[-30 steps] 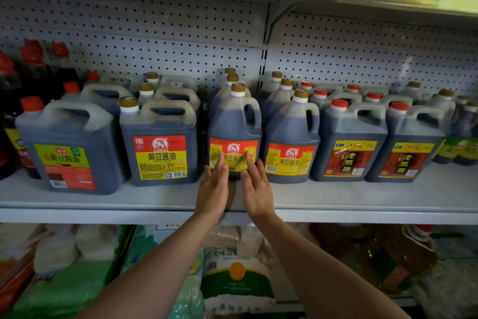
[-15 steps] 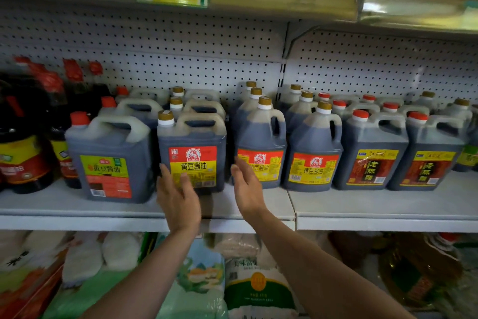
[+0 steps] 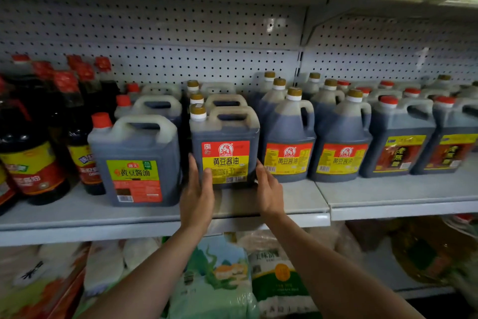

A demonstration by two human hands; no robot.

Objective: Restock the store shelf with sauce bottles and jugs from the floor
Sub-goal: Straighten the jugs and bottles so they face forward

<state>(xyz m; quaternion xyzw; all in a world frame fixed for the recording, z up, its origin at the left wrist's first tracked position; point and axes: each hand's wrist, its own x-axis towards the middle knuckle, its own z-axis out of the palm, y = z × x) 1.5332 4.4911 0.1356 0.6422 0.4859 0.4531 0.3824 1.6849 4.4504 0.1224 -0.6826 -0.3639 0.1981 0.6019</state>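
Your left hand (image 3: 198,195) and right hand (image 3: 269,193) flank the square jug (image 3: 224,149) at the front of the shelf (image 3: 284,204), fingers fairly straight against its lower sides, left thumb on the label. It looks full of dark sauce, so expect weight. The plastic walls are likely smooth and may flex; lift by the moulded top handle (image 3: 234,113), or slide it from the base.

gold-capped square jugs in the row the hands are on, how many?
3, one behind another: front jug between left hand and right hand, second, rear. More may be hidden behind.
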